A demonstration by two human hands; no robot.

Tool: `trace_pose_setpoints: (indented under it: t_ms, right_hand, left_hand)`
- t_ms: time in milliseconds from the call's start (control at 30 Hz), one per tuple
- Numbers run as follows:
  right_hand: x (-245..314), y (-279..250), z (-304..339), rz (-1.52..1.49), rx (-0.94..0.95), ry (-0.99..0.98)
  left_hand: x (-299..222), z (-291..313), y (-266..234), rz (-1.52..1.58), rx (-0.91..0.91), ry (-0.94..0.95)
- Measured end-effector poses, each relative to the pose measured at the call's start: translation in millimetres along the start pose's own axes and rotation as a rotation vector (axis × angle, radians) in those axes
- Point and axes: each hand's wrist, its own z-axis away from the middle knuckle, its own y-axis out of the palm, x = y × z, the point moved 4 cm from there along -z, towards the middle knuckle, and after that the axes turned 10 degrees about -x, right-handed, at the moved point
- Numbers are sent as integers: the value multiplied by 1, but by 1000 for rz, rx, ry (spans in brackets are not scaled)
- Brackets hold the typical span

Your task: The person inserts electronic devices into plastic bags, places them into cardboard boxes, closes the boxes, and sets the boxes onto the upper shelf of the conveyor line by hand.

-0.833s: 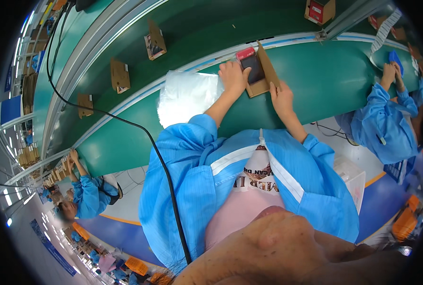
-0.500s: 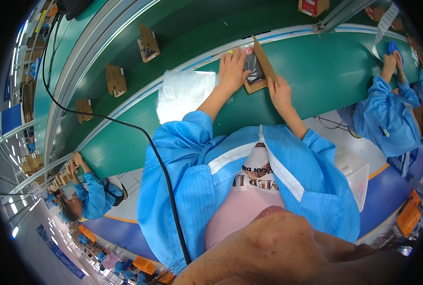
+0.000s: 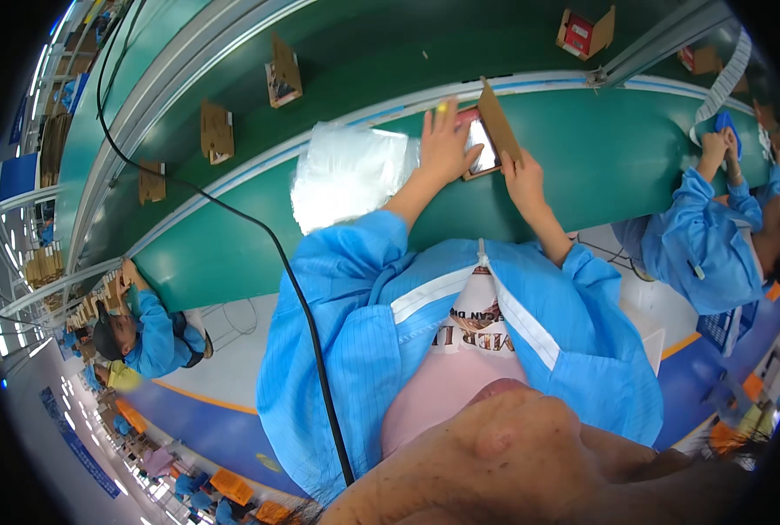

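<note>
A small brown cardboard box (image 3: pixel 481 174) with its lid (image 3: pixel 498 122) raised sits on the green work surface before me. Inside lies a flat item (image 3: pixel 483 145) with a bright, pale face and red along its far edge. My left hand (image 3: pixel 445 147) rests with stretched fingers along the box's left side, its thumb reaching over the edge. Yellow shows at one fingertip. On the other side, my right hand (image 3: pixel 525 181) pinches the near end of the raised lid. A stack of clear plastic bags (image 3: pixel 342 175) lies left of my left hand, under its wrist.
Beyond a metal rail (image 3: pixel 364 111), several open boxes, including one with red contents (image 3: pixel 580 35), stand on a green belt. A black cable (image 3: pixel 272 232) hangs across the left. Co-workers in blue sit at left (image 3: pixel 155 331) and right (image 3: pixel 692 249); a metal post (image 3: pixel 666 45) rises far right.
The box's contents looked dark under clear plastic; now a bright face and red edge show. My left fingers have spread. The whole view has shifted slightly, and the right hand still holds the lid.
</note>
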Motion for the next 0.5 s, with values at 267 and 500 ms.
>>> trace_pose_setpoints:
  t_ms: [267,500]
  right_hand:
    - [15,40,-111,71,-101,-156]
    - [-63,76,-201,109,-327,2]
  left_hand:
    - [12,53,8,352,-346,-289]
    - [5,51,24,216,-161,-170]
